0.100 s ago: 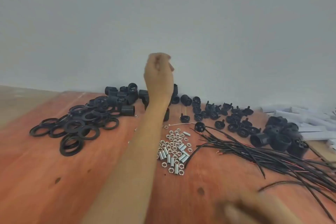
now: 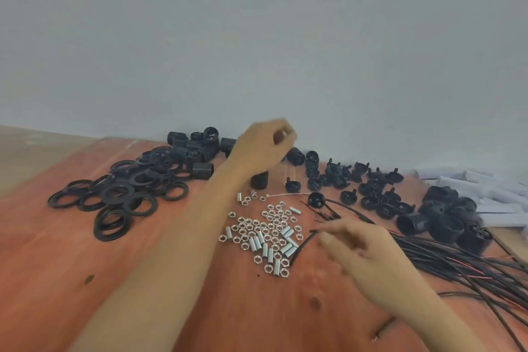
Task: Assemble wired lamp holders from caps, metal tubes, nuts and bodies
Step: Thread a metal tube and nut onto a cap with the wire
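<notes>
As seen from the head camera, the reddish wooden desk [image 2: 57,266] stood against a plain grey wall [image 2: 257,37] and carried the following stock. Far left: a heap of flat black rings [image 2: 114,200], overlapping one another. Behind them, against the wall: a cluster of black threaded bodies [image 2: 197,148], some lying on their sides, with one single body [image 2: 258,180] standing upright nearer the middle. Centre: a loose scatter of silver nuts [image 2: 248,223] mixed with short metal tubes [image 2: 287,231], and a white cable tie [image 2: 285,194] lying just beyond them. Right of centre: small black caps [image 2: 371,188], spread in a band toward the wall. Farther right: a group of larger black housings [image 2: 445,217], beside pale white rolls [image 2: 485,194] at the desk's edge. Lower right: a bundle of black wires [image 2: 457,260] with red strands showing, fanned across the desk. Left hand [image 2: 263,146]: raised above the bodies at the back, fingers curled in toward the thumb; the blur made it impossible to tell whether anything was pinched. Right hand [image 2: 363,248]: held low over the near ends of the wires, just right of the nuts, its fingers loosely spread and gripping nothing.
</notes>
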